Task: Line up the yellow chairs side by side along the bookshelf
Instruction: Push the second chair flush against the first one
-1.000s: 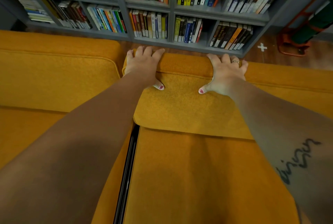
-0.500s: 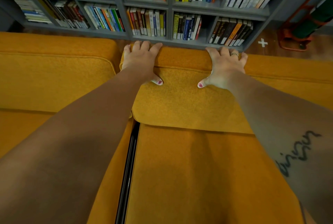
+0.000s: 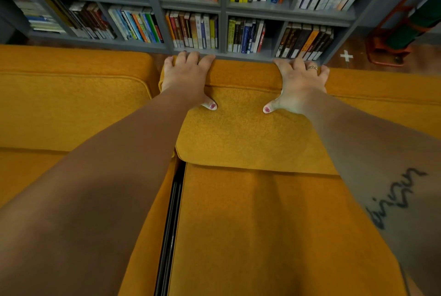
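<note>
Two yellow upholstered chairs stand with their backs toward a grey bookshelf [image 3: 223,9]. The right yellow chair [image 3: 257,224] fills the centre and lower right. My left hand [image 3: 187,78] grips the left end of its backrest top, fingers curled over the far edge, thumb on the front. My right hand [image 3: 297,86], with a ring, holds the same backrest further right in the same way. The left yellow chair [image 3: 71,109] sits beside it, parted by a narrow dark gap [image 3: 171,224]. The right chair's backrest almost touches the shelf's bottom edge.
Rows of books fill the bookshelf compartments. Wooden floor with a white cross mark [image 3: 346,56] shows at the right of the shelf. An orange metal frame holding something green [image 3: 405,31] stands at the far right.
The right chair's backrest, with both hands on it, has come closer to the bookshelf; the strip of floor behind it has nearly vanished. Both grips are unchanged.
</note>
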A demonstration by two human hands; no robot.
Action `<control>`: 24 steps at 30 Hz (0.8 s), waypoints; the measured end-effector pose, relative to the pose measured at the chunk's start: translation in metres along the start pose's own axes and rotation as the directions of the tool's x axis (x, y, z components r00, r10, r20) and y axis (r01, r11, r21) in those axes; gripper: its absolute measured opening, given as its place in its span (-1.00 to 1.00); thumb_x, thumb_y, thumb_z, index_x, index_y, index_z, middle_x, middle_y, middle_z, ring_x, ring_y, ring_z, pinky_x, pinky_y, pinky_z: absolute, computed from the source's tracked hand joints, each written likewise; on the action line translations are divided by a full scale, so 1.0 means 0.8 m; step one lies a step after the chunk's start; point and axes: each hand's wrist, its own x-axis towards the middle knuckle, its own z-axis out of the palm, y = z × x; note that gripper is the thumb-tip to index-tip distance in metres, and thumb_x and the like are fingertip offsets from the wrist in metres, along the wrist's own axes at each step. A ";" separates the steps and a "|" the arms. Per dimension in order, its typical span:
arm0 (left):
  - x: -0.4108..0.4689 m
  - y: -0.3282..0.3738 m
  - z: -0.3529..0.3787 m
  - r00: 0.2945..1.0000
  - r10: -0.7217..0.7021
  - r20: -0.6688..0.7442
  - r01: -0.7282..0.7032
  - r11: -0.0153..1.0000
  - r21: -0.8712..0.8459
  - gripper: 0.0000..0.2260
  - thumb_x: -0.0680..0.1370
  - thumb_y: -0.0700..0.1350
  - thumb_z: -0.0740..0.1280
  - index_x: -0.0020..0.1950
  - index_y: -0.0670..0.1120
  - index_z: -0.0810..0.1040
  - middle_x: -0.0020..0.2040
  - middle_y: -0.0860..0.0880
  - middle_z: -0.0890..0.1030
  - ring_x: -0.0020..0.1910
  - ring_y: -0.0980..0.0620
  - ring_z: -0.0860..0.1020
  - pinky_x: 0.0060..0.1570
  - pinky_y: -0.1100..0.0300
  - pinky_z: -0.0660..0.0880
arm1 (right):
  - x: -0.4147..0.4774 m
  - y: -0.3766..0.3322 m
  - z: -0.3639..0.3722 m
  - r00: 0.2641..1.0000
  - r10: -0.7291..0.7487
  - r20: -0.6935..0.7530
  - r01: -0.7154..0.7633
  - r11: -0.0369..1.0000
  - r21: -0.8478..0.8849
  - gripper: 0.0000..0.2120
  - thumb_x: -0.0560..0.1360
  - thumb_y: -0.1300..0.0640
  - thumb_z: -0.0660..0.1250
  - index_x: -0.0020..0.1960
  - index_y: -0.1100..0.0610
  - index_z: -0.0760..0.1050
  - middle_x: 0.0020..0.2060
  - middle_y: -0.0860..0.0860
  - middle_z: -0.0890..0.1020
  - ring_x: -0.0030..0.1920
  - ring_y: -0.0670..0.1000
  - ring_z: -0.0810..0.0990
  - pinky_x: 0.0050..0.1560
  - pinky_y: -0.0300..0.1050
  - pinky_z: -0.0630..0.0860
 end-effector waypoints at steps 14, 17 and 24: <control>-0.002 0.007 -0.003 0.994 -0.094 0.057 0.096 0.995 -0.024 0.05 0.27 0.24 0.51 0.55 0.13 -0.09 0.53 -0.04 0.09 0.53 -0.16 -0.03 0.37 -0.36 0.04 | 0.000 0.001 0.002 1.000 -0.007 -0.019 0.007 1.000 0.005 0.08 0.21 -0.28 0.50 0.53 -0.09 -0.03 0.47 0.15 0.19 0.49 0.27 0.05 0.44 0.33 -0.09; -0.004 0.011 -0.005 0.989 -0.134 0.066 0.137 0.990 -0.043 0.06 0.26 0.21 0.52 0.55 0.14 -0.10 0.54 -0.03 0.08 0.53 -0.19 -0.06 0.36 -0.36 0.04 | 0.000 0.001 0.000 1.000 -0.011 -0.019 0.011 1.000 0.005 0.09 0.21 -0.28 0.50 0.53 -0.08 -0.04 0.47 0.14 0.19 0.49 0.26 0.05 0.44 0.34 -0.08; -0.005 0.013 -0.003 0.987 -0.151 0.061 0.154 0.987 -0.045 0.06 0.25 0.21 0.53 0.55 0.14 -0.08 0.54 -0.04 0.09 0.53 -0.21 -0.05 0.36 -0.36 0.05 | 0.000 0.002 0.002 1.000 -0.022 -0.012 0.022 1.000 0.021 0.09 0.22 -0.27 0.51 0.53 -0.07 -0.04 0.47 0.14 0.19 0.49 0.26 0.03 0.44 0.34 -0.10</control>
